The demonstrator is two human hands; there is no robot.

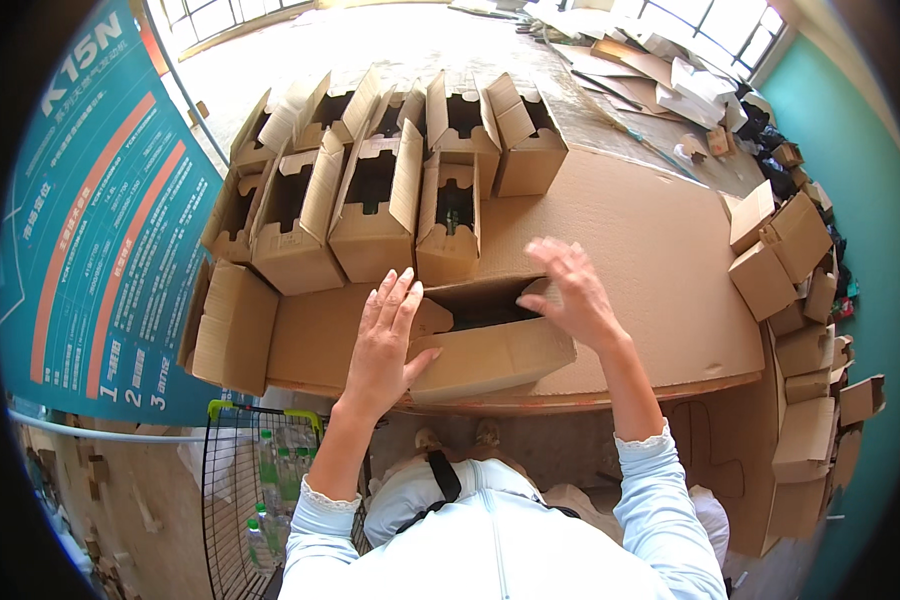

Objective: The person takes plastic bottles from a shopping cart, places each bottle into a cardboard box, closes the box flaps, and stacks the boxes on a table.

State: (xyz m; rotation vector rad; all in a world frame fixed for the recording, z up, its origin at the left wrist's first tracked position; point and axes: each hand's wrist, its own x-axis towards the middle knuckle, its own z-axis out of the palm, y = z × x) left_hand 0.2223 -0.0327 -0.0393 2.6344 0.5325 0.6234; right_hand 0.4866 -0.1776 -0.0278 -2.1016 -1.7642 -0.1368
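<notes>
An open cardboard box (500,357) lies lengthwise at the table's near edge, its inside dark. My left hand (382,335) is at the box's left end, fingers stretched out and thumb apart, touching or just over the near corner. At the right end my right hand (573,292) is spread, its fingers slightly blurred and the thumb near the opening. Neither hand grips anything. Beyond the left hand stand several open boxes in rows, among them a narrow box (450,250) with what looks like bottles inside.
Flat brown cardboard (650,260) covers the table. Another box (235,325) stands at the left edge. Below it a wire cart (232,480) holds green-capped bottles (267,455). Many boxes (805,440) are piled along the right wall; a teal banner (110,250) stands left.
</notes>
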